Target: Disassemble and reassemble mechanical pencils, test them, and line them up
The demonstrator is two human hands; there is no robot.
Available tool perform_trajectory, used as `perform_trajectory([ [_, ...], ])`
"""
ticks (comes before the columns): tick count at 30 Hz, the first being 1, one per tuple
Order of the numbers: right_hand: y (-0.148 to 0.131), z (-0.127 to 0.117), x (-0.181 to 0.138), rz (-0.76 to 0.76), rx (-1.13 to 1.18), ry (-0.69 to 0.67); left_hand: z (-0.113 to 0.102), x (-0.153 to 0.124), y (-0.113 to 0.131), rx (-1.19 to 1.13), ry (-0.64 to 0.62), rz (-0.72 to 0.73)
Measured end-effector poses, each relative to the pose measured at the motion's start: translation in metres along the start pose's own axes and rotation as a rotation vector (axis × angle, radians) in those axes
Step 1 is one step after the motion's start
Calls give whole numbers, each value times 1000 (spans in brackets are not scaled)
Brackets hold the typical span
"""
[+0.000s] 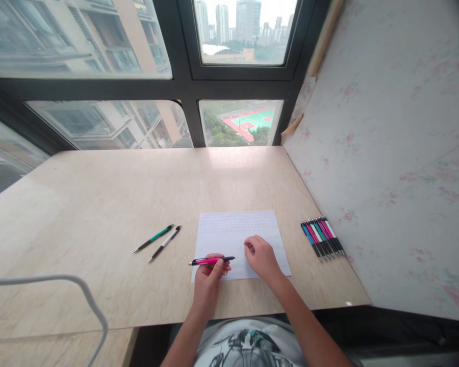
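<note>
My left hand (208, 282) is closed around a pink and black pen (206, 261), held nearly level above the lower left of a sheet of paper (235, 232). The pen's thin tip points right, towards my other hand. My right hand (260, 257) rests on the paper's right side with fingers curled in and nothing visible in them. Rows of handwriting run across the upper part of the sheet, while its lower part is blank or covered by my hands.
A green pen (155, 238) and a white pen (165, 243) lie left of the paper. Several coloured pens (321, 238) form a neat row by the papered wall (390, 153). A grey cable (61, 278) loops over the stone-like tabletop (99, 199). Windows stand behind.
</note>
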State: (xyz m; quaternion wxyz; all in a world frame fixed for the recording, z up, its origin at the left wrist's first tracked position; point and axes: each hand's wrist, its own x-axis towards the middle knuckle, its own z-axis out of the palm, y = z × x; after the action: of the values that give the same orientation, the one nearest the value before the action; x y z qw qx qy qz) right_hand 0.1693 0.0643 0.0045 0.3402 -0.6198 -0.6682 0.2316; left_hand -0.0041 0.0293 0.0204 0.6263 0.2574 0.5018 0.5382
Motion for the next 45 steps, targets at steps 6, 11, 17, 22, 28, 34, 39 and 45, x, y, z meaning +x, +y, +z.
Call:
perform_trajectory([
  [6, -15, 17, 33, -52, -72, -55, -3, -1, -3, -4, -19, 15],
  [11, -23, 29, 47, -98, -87, -147, -5, 0, -4, -92, 7, -14],
  [17, -22, 36, 50, -84, -118, -178, -3, 2, -1, -178, 67, -44],
  [22, -19, 25, 46, -70, -63, -165, -4, 2, -2, -186, 56, -39],
  [28, -24, 4, 22, 48, 267, -177, -8, 2, -7, -170, -1, -32],
  [34, -37, -8, -5, 96, 438, -348, -8, 1, -9, -45, -73, 21],
  [39, -34, -12, -11, 154, 485, -303, -9, -1, -9, -41, -94, 27],
  [45, -24, -19, -15, 217, 504, -201, -9, 2, -8, -142, -50, 6],
])
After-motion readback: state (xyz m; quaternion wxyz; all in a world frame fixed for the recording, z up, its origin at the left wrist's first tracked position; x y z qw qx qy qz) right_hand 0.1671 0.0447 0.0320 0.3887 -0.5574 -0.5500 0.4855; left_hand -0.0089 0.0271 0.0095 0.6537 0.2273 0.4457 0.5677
